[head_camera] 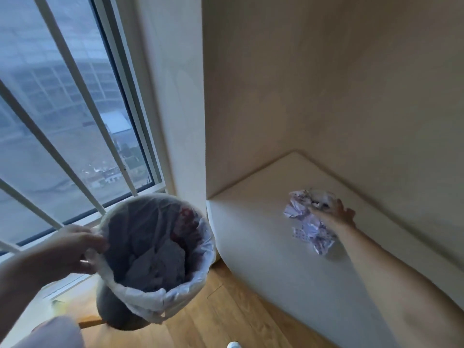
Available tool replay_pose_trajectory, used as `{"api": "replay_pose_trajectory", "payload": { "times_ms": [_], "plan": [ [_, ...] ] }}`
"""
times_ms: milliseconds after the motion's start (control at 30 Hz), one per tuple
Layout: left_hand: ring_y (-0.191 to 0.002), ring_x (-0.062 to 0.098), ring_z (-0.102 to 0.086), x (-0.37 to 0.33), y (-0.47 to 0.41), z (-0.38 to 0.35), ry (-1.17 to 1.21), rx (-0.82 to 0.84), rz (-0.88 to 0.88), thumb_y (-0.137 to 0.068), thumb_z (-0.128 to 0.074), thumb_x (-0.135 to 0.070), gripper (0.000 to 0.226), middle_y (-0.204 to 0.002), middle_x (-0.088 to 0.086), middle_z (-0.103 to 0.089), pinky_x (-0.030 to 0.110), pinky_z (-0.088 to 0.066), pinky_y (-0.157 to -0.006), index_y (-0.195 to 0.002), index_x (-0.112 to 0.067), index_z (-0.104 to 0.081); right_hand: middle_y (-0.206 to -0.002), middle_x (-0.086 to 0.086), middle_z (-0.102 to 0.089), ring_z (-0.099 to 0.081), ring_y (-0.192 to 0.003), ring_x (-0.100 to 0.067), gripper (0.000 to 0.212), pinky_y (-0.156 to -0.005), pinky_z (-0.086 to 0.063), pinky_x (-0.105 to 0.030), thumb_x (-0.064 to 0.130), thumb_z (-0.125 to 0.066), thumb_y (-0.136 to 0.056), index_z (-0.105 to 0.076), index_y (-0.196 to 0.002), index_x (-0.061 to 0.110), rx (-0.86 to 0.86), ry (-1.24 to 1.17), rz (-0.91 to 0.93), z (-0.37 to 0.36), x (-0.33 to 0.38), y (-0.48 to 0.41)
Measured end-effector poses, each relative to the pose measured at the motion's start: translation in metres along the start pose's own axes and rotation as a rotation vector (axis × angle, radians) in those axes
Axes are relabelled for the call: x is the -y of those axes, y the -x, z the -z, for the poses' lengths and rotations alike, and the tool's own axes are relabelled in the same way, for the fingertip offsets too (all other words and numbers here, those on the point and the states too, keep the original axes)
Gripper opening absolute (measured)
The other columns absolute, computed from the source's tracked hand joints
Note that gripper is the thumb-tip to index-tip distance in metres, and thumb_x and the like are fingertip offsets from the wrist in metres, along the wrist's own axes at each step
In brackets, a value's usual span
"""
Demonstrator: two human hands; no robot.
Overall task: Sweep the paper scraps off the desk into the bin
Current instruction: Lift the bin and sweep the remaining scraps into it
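A grey bin (120,310) lined with a white plastic bag hangs in the air left of the desk, tilted toward me, with crumpled paper inside. My left hand (72,249) grips its rim on the left side. Several crumpled paper scraps (308,222) with printed marks lie bunched on the cream desk (251,234) near the back wall. My right hand (336,212) reaches across the desk and rests flat against the right side of the scraps, fingers spread, with some scraps under my wrist.
A tall window with white bars (62,121) fills the left. A cream wall pillar (180,96) stands between window and desk. Wooden floor (226,310) lies below the bin. The desk sits in a corner, walled at the back and right.
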State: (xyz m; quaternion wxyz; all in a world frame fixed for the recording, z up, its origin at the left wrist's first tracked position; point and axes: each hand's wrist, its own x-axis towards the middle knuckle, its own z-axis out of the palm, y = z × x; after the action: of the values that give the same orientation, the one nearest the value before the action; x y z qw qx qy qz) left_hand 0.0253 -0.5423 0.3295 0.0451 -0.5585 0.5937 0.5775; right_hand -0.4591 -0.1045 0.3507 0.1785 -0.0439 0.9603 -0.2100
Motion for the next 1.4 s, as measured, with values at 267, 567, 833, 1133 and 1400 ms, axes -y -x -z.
{"api": "replay_pose_trajectory", "payload": {
  "times_ms": [267, 567, 833, 1133, 1400],
  "plan": [
    [-0.069, 0.040, -0.065, -0.094, 0.076, -0.061, -0.079, -0.079, -0.062, -0.082, -0.066, 0.004, 0.011, -0.080, 0.026, -0.065, 0.041, -0.059, -0.053, -0.092, 0.008, -0.062, -0.149, -0.013, -0.045, -0.041, -0.138, -0.032, 0.109, -0.115, -0.028, -0.047, 0.088, -0.032, -0.059, -0.044, -0.142, 0.019, 0.133, 0.123, 0.096, -0.040, 0.031, -0.049],
    [-0.070, 0.040, -0.061, -0.121, 0.085, -0.070, -0.058, -0.006, -0.025, -0.080, -0.062, 0.012, 0.006, -0.082, 0.027, -0.060, 0.037, -0.056, -0.046, -0.085, 0.012, -0.066, -0.143, -0.013, -0.039, -0.035, -0.138, -0.030, 0.071, -0.109, -0.036, -0.039, 0.060, -0.074, -0.068, -0.054, -0.128, 0.027, 0.194, 0.117, 0.316, -0.078, 0.059, -0.011],
    [-0.060, 0.036, -0.063, -0.107, 0.072, -0.066, -0.039, -0.007, -0.028, -0.075, -0.067, 0.011, 0.003, -0.069, 0.024, -0.062, 0.038, -0.053, -0.048, -0.076, 0.010, -0.069, -0.140, -0.007, -0.041, -0.048, -0.121, -0.039, 0.066, -0.095, -0.044, -0.047, 0.071, -0.054, -0.072, -0.049, -0.127, 0.037, -0.127, 0.115, 0.282, -0.034, 0.074, -0.034],
    [-0.055, 0.028, -0.071, -0.083, 0.078, -0.071, 0.035, 0.042, -0.038, -0.050, -0.081, -0.010, 0.015, -0.064, 0.012, -0.071, 0.036, -0.054, -0.048, -0.064, -0.008, -0.075, -0.164, -0.008, -0.008, -0.014, -0.149, -0.033, 0.103, -0.120, -0.018, -0.046, 0.075, -0.063, -0.071, -0.021, -0.154, 0.031, 0.260, 0.185, 0.236, -0.033, 0.102, -0.153],
    [-0.046, 0.027, -0.067, -0.057, 0.085, -0.067, 0.113, -0.015, -0.008, -0.041, -0.082, -0.008, 0.018, -0.053, 0.010, -0.066, 0.035, -0.052, -0.043, -0.050, -0.014, -0.068, -0.161, -0.007, -0.015, -0.013, -0.148, -0.030, 0.118, -0.118, -0.021, -0.048, 0.096, -0.042, -0.048, -0.028, -0.149, 0.037, 0.313, 0.390, 0.375, -0.086, 0.120, -0.109]
  ]
}}
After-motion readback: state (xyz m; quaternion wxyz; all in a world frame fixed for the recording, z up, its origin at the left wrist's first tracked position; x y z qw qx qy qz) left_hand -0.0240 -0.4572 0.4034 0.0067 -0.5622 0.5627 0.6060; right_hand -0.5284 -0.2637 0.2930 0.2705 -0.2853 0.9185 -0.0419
